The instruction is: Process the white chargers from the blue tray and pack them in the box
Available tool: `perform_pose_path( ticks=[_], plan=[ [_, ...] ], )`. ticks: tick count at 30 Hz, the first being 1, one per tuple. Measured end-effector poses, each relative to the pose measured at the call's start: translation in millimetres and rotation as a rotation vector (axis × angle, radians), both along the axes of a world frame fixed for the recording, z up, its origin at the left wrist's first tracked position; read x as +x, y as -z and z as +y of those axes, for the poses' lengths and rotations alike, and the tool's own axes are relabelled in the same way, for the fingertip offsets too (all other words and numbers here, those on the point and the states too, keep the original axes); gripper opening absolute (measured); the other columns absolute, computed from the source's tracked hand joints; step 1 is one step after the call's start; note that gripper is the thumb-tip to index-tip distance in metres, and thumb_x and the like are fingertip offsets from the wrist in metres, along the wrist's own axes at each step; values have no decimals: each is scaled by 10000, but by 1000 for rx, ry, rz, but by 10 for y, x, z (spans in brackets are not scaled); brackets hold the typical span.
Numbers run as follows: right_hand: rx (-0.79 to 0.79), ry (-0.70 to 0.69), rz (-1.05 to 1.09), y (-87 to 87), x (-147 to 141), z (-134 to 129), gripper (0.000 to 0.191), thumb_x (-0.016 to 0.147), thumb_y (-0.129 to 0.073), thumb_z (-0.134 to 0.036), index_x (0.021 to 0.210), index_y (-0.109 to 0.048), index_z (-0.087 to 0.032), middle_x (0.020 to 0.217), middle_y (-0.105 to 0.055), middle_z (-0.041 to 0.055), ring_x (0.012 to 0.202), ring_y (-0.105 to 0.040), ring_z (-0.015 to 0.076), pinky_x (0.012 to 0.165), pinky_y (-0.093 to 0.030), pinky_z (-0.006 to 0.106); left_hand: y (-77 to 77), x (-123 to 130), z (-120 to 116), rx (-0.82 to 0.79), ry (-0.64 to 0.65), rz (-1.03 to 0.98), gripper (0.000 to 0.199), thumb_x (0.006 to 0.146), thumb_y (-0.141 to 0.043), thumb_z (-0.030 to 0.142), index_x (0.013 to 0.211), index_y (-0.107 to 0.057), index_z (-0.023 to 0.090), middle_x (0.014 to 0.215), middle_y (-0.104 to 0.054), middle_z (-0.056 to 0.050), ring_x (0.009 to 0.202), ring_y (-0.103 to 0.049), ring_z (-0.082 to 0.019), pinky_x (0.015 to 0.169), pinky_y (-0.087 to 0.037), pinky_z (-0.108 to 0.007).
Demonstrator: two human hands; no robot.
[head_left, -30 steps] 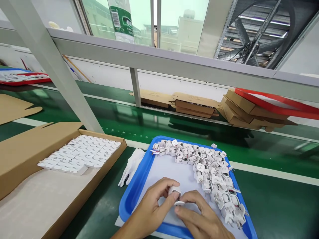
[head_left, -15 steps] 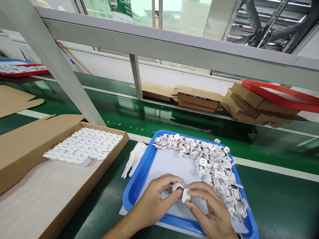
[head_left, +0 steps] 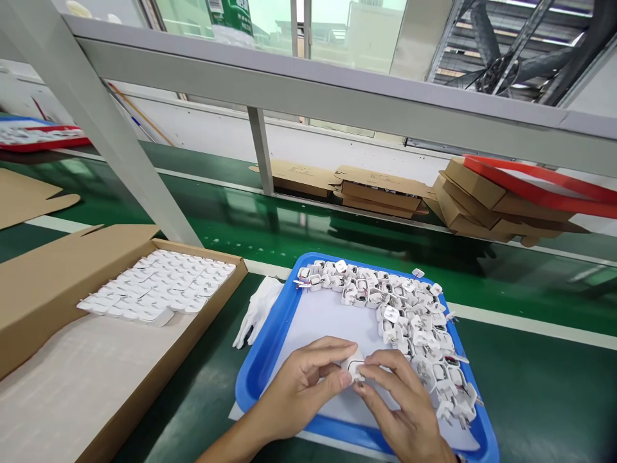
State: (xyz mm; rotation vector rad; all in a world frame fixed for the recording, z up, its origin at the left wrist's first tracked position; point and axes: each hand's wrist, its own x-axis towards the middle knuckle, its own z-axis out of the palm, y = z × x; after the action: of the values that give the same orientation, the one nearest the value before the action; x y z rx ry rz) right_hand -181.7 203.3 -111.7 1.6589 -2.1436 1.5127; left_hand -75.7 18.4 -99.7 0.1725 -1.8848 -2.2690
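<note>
Over the near part of the blue tray [head_left: 263,360], both hands grip one small white charger plug [head_left: 355,365]. Its cap sits against its body, with a thin dark line showing at the seam. My left hand [head_left: 308,379] pinches the body between thumb and fingers. On the other side, my right hand [head_left: 402,392] has its thumb and fingertips on the cap end. Several open white charger housings [head_left: 405,296] with loose caps, metal pins and bits of wire lie along the tray's far and right sides, on a white sheet [head_left: 322,321].
Left of the tray lies a white glove [head_left: 258,308]. A cardboard box [head_left: 202,308] beyond it holds rows of closed white plugs [head_left: 164,283]. Behind a grey metal frame [head_left: 313,83] are cardboard boxes [head_left: 380,190] and a red tray [head_left: 535,183] on the green bench.
The cap in my right hand has come up against the plug body in my left hand; half a second ago they were apart. The view has shifted slightly.
</note>
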Motion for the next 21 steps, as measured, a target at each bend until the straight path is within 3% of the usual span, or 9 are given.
perform_pose_path(
  ticks=[5,8,13,21],
  plan=[
    [23,-23,-87,-20,17,-2,380,987,-613,-58,1284,-634,-294,1140,-611,79,1050,-657,212,890,-584,317,109,-1,69,102,-80,26,266,890,-793,265,1151,-823,227,1223,-749,-123,1084,-754,-280,869,-658,-331],
    [75,-44,-319,-51,-8,3,326,1001,-642,-147,1265,-639,-339,1222,-607,65,1170,-644,211,998,-572,329,139,9,91,108,-161,71,208,871,-814,219,1077,-838,228,1190,-777,-109,1015,-774,-240,828,-656,-266],
    [154,-63,-706,-75,-52,10,353,1010,-674,-293,1350,-626,-378,1360,-640,46,1300,-628,216,1140,-516,365,69,35,100,88,-132,112,232,883,-785,150,1076,-843,264,1229,-778,-105,1041,-780,-261,778,-683,-276],
    [61,-104,-681,-116,-91,-26,274,1002,-689,-311,1273,-725,-289,1196,-710,88,1163,-694,233,1017,-578,373,101,59,118,-83,-161,143,259,879,-787,138,1091,-851,273,1269,-777,-112,1173,-750,-296,979,-645,-346]
  ],
)
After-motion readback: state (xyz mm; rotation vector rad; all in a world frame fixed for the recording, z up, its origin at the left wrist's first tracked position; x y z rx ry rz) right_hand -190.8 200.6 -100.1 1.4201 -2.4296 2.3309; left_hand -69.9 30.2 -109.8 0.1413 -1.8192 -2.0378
